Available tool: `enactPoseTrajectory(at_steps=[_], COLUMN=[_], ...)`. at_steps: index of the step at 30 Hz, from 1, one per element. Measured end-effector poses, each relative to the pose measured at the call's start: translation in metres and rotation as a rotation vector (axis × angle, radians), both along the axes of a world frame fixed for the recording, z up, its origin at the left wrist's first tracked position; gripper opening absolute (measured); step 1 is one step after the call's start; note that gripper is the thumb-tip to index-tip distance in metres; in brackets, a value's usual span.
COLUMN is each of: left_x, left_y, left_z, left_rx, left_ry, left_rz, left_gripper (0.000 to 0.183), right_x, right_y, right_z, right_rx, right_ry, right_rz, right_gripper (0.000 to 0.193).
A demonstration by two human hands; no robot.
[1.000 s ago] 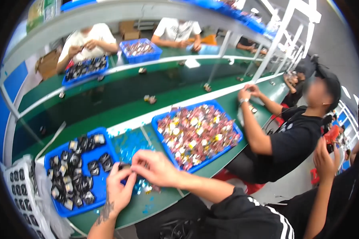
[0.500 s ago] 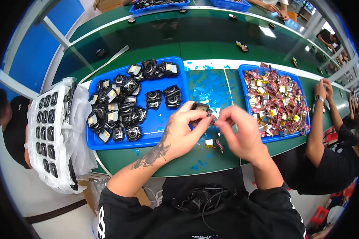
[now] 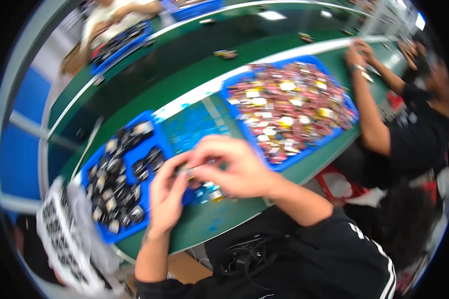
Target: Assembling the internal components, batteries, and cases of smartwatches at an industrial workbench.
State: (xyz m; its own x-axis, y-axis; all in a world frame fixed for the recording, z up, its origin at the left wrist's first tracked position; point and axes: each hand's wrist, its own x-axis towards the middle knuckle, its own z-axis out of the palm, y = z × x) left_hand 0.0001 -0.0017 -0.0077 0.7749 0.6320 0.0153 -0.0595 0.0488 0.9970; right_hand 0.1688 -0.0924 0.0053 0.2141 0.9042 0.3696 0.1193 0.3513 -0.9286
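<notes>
My left hand (image 3: 167, 199) is closed around a small black watch case, mostly hidden by the fingers and smeared by motion. Thumb and fingers of my right hand (image 3: 232, 167) pinch together against it; what they grip cannot be made out. Just below the hands a small yellow-and-white battery piece (image 3: 216, 195) lies on the green table. To the left, a blue tray (image 3: 160, 135) carries many black watch cases (image 3: 112, 172). A second blue tray (image 3: 309, 151), to the right, is heaped with pinkish, white and yellow battery parts (image 3: 289, 102).
Blue film scraps (image 3: 194, 127) lie between the trays. At the left stands a white packing tray (image 3: 67, 234) of watch cases in plastic wrap. Beyond the white edge runs a dark green belt (image 3: 184, 67) with scattered parts. A co-worker's arms (image 3: 373, 117) are at the right; another person sits far left.
The whole view has swung and blurred, so the trays sit lower left and higher up. My hands have come closer together, the right one now over the watch case.
</notes>
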Motion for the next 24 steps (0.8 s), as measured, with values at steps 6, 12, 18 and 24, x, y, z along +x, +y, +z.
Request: enactPoseTrajectory(at_steps=[6,12,18,24], left_x=[0.009,0.002,0.002,0.000], left_y=[0.003,0.002,0.002,0.001], left_z=[-0.015,-0.015,-0.009,-0.010], left_rx=[-0.066,-0.185,-0.311,-0.145], left_ry=[-0.088,-0.174,-0.210,-0.253], left_rz=[0.056,0.122,0.104,0.310], left_gripper=[0.046,0.046,0.041,0.036], right_x=[0.009,-0.001,-0.022,-0.028], right_y=[-0.018,-0.006,0.010,0.011], right_z=[-0.006,-0.004,-0.001,0.007], right_rx=[-0.032,-0.216,-0.123,-0.160], right_ry=[0.171,0.066,-0.219,-0.153], right_rz=[-0.040,-0.046,-0.237,-0.167], right_gripper=[0.006,0.020,0.014,0.014])
